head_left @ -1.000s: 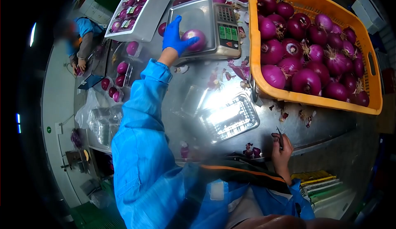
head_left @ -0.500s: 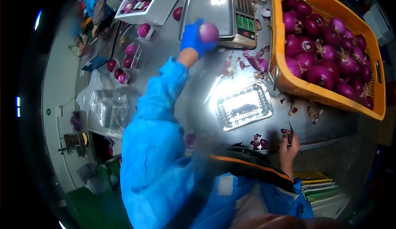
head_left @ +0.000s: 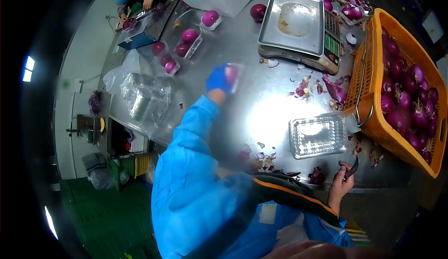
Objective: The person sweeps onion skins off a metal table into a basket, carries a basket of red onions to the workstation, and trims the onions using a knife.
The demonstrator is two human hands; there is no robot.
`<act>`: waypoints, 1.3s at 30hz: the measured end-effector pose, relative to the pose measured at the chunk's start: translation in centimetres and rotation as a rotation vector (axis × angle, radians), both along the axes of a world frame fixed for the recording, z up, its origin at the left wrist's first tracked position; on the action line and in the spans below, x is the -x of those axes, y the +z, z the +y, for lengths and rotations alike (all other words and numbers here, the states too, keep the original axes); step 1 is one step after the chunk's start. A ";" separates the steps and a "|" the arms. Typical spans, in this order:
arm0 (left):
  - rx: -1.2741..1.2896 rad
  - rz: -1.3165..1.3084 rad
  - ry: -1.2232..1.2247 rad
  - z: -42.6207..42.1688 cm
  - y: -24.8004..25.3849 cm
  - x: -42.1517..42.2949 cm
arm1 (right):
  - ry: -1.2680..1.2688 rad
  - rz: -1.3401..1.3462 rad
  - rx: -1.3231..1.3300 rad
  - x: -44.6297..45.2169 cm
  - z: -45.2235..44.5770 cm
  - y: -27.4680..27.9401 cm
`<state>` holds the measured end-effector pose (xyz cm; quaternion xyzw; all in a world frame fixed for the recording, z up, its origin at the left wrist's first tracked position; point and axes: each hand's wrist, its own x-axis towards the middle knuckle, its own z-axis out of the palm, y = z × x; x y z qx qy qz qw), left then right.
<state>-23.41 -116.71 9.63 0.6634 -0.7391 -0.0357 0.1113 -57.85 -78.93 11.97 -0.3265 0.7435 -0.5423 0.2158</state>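
My left hand [head_left: 217, 79], in a blue glove, is closed on a red onion [head_left: 231, 74] over the middle of the steel table; a clear tray edge shows beside the onion, and motion blurs both. My bare right hand [head_left: 341, 183] holds a small dark curved knife [head_left: 353, 168] at the table's near edge. A clear plastic tray [head_left: 318, 136] lies just beyond the right hand. Farther back, the scale [head_left: 292, 23] has a bare metal pan with a brownish patch on it.
An orange crate [head_left: 368, 93] of red onions stands at the right. Packed onions fill a white foam box [head_left: 228, 0] at the back. Trayed onions [head_left: 189, 36] and plastic bags [head_left: 142, 96] lie left. A co-worker's hands [head_left: 148, 2] show at upper left. Peel scraps litter the table.
My left hand has carried the onion from the scale leftward and nearer to me. The view has shifted, moving the crate and scale right in the picture. My right hand still holds the knife.
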 end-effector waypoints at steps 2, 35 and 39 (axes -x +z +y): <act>0.131 0.140 0.150 -6.5 -5.6 -6.5 | -0.002 0.083 0.032 -0.6 -0.2 -0.6; -0.502 -0.254 -0.898 22.7 6.4 21.1 | -0.112 0.120 0.088 3.5 4.9 1.4; -0.360 -0.115 -0.865 22.8 6.8 20.3 | -0.049 0.124 0.162 3.4 3.5 2.3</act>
